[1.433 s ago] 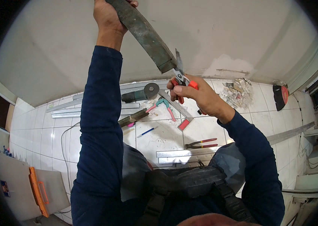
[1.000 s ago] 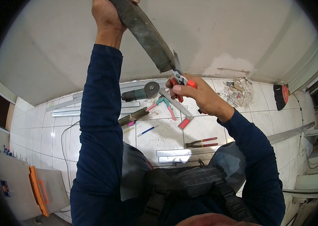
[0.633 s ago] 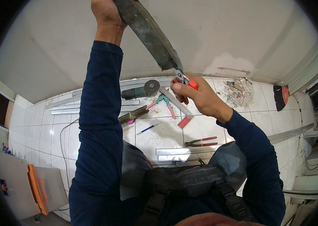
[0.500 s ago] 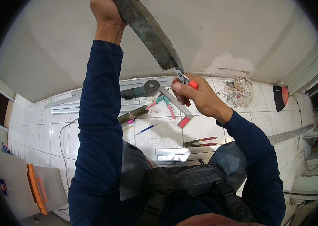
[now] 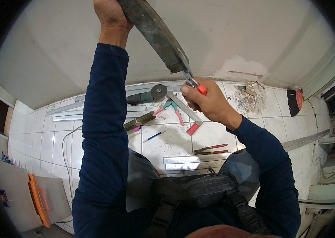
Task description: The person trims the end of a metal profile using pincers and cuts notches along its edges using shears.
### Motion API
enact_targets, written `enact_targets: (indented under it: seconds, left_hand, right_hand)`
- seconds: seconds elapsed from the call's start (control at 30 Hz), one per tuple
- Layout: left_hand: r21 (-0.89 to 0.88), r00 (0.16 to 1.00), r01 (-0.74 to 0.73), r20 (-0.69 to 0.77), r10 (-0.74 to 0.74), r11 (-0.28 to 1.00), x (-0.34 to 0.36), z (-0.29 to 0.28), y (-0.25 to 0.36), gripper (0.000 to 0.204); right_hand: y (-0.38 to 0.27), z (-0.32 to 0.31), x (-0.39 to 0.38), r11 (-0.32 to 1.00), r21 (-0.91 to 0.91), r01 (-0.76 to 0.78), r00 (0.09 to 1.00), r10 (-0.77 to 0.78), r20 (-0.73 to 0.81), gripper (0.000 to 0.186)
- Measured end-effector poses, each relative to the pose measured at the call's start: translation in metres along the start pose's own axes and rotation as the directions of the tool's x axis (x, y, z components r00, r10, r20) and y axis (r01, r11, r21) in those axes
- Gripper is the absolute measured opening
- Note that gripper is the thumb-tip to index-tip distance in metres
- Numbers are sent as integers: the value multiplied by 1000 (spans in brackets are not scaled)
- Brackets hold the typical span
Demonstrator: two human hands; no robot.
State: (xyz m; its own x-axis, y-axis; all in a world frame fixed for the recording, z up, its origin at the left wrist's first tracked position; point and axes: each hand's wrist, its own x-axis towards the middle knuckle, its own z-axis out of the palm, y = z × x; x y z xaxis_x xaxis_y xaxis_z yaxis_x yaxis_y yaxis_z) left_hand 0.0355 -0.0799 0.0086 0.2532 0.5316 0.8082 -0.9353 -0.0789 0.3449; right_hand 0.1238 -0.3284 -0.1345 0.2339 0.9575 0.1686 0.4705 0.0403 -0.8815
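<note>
Raised in front of me is a long, dark grey metal channel (image 5: 151,33), slanting down from upper left to the middle. My left hand (image 5: 111,15) is wrapped round its upper part, with some fingers hidden behind it. At the lower end my right hand (image 5: 211,100) grips red-handled metal snips (image 5: 190,78), fingers closed round the handles. The snips' blades overlap the channel's right edge; whether they bite into the metal cannot be made out. Below the hands, an angle grinder (image 5: 147,96) and pink-and-green locking pliers (image 5: 171,108) lie on the floor.
A try square (image 5: 193,127), blue pen (image 5: 154,137) and red-handled pincers (image 5: 211,149) lie on the white tiles. Metal profiles (image 5: 183,160) rest near my knees. Rubble (image 5: 250,97) is heaped by the wall (image 5: 215,39). An orange-edged case (image 5: 36,200) stands at left.
The snips and my right hand have shifted very slightly left, and the blades lie a little differently along the channel's edge. My left hand keeps its hold, almost still.
</note>
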Motion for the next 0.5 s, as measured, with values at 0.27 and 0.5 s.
enact_targets:
  seconds: [0.27, 0.5]
  left_hand:
    - [352, 911, 272, -394, -121, 896, -2, 7, -3, 48]
    - [268, 934, 209, -339, -111, 940, 1, -1, -2, 46]
  right_hand:
    - [2, -2, 5, 974, -226, -7, 979, -39, -198, 46]
    - [5, -6, 1, 970, -241, 26, 984, -68, -166, 41]
